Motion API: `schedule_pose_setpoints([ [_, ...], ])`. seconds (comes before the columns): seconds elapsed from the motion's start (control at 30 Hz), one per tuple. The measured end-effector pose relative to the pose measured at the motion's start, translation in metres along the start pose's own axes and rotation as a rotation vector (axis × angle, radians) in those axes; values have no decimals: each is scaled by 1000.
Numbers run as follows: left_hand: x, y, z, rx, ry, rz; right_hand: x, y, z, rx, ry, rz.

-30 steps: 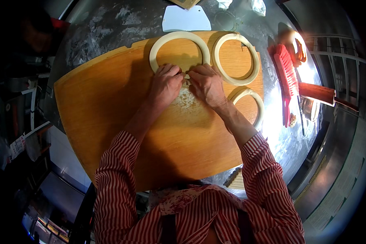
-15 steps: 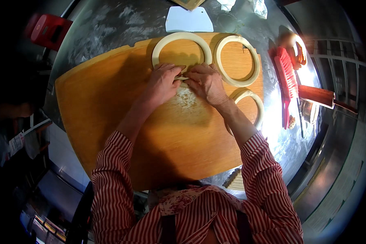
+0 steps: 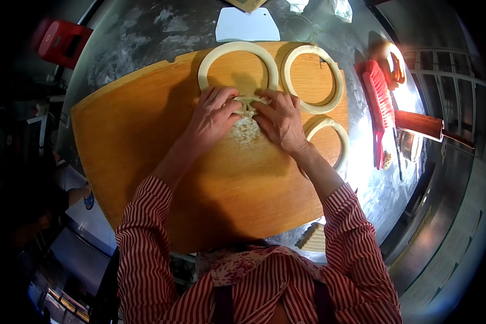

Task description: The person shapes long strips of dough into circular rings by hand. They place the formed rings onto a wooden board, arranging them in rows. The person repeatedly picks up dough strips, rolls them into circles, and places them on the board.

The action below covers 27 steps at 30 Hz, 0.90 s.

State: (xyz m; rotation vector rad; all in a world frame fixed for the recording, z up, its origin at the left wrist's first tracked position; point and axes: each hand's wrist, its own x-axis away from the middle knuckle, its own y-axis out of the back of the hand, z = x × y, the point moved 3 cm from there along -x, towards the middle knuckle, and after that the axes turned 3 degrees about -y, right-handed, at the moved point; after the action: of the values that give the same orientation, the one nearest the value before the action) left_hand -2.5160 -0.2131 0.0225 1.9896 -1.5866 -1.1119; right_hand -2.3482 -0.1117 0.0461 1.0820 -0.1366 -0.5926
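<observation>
Fingers of the left hand (image 3: 213, 116) and right hand (image 3: 279, 120) pinch the near edge of the dough ring (image 3: 237, 67); even, gentle pressure should seal the join on the board (image 3: 146, 151).

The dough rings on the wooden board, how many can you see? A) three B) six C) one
A: three pale dough rings lie on the wooden board: one ring under both hands at its near edge, a second ring beside it, and a third ring partly hidden behind the right forearm.
</observation>
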Motion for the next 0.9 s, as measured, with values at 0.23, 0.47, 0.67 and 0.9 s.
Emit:
schedule_pose_setpoints([
  [0.23,-7,-11,6,-8,7,-29,-14,-10,-16,-90,-28,-33],
  [0.47,-8,-20,7,-4,45,-78,-17,-12,-13,-120,-34,-45],
  [0.67,-9,-25,7,-60,26,-40,-20,-11,-4,-33,9,-48],
  [0.9,-6,-32,6,-95,31,-61,-15,-20,1,42,8,-53],
])
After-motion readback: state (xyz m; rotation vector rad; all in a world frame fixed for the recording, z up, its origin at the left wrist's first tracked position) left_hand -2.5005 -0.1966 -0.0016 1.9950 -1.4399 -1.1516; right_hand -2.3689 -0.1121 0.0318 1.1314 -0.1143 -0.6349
